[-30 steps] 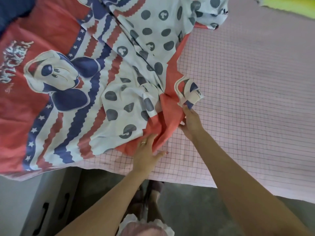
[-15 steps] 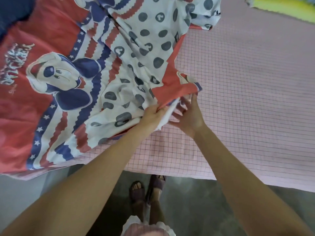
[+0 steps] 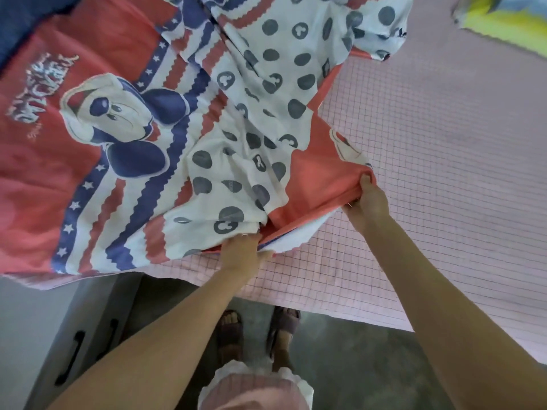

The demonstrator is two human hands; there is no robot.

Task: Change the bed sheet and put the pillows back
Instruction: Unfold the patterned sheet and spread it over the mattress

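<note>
A red, white and blue cartoon-print sheet (image 3: 124, 119) lies rumpled over the left half of the bed. It rests on a pink checked sheet (image 3: 444, 137) that covers the mattress. My left hand (image 3: 241, 251) grips the cartoon sheet's near edge at the bed's front. My right hand (image 3: 368, 199) grips a red corner of the same sheet further right, fingers curled under the fabric. A strip of the sheet's white underside shows between my hands.
A yellow and blue pillow or cloth (image 3: 509, 16) lies at the far right corner. A grey drawer unit with black handles (image 3: 74, 350) stands at the lower left beside the bed. My sandalled feet (image 3: 257, 329) stand on the grey floor.
Both hands have taken hold of the cartoon sheet's edge and spread apart. The right hand moved right with the red corner, the left hand moved down toward the bed's front.
</note>
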